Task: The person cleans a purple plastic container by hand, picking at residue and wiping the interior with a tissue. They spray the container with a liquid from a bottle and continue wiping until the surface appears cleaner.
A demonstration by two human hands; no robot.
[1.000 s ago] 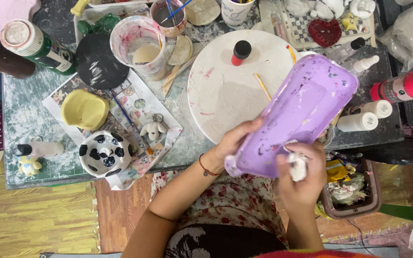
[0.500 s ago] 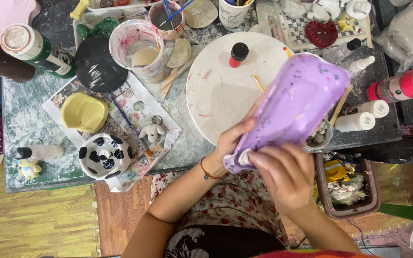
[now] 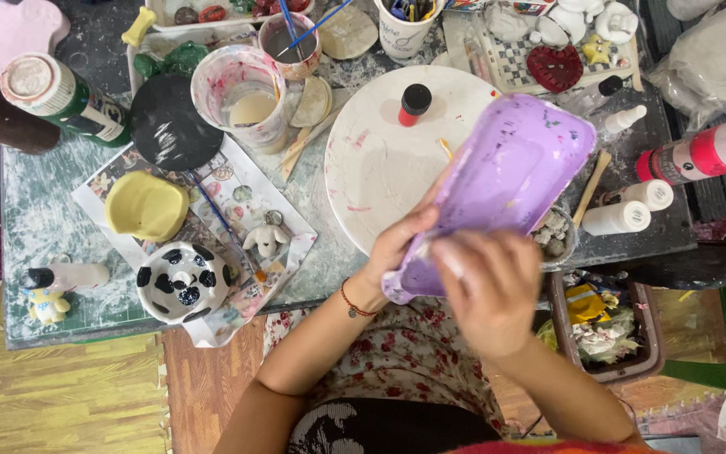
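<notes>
Over the table: purple dish (image 3: 506,185), gripped by left hand (image 3: 397,248); right hand (image 3: 485,290) pressed on it.
Beneath: white round board (image 3: 380,160), half hidden.
Beside: white bottles (image 3: 628,206).

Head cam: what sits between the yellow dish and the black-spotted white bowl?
Nothing stands between the yellow dish and the spotted bowl; only the printed paper sheet under them shows there in the head view.

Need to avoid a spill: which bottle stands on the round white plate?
The small red bottle with the black cap; the other bottles sit off the plate, on the table.
</notes>
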